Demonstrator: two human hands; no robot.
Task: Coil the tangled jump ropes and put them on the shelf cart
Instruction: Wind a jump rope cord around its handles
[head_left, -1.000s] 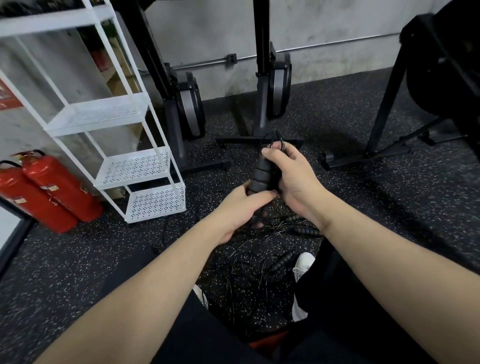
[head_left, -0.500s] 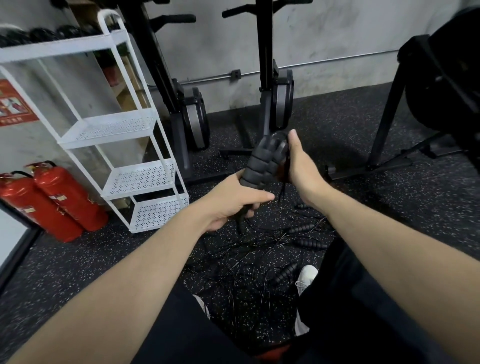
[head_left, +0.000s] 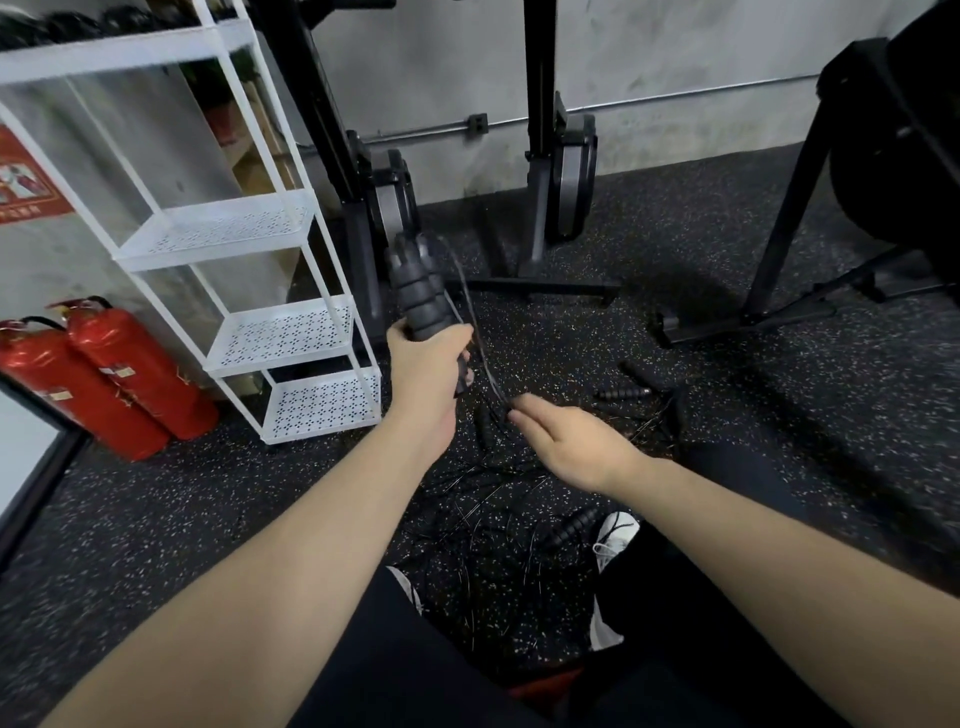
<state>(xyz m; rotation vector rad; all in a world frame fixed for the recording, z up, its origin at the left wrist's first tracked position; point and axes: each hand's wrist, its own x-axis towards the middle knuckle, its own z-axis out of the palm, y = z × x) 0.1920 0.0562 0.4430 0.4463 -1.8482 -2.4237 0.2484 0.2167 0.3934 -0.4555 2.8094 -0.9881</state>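
My left hand grips two black ribbed jump-rope handles, held upright beside the white shelf cart. Thin black cord runs from the handles down to my right hand, whose fingertips pinch the cord low near the floor. A tangle of black ropes lies on the speckled floor between my feet. Loose handles lie in it, one to the right and one by my shoe.
Two red fire extinguishers stand left of the cart. Black rowing-machine frames stand against the wall behind, and another black stand is at the right. My white shoes flank the tangle. Dark items sit on the cart's top shelf.
My right hand let go of the handles and dropped down along the cord. My left hand carried the handles left, closer to the cart.
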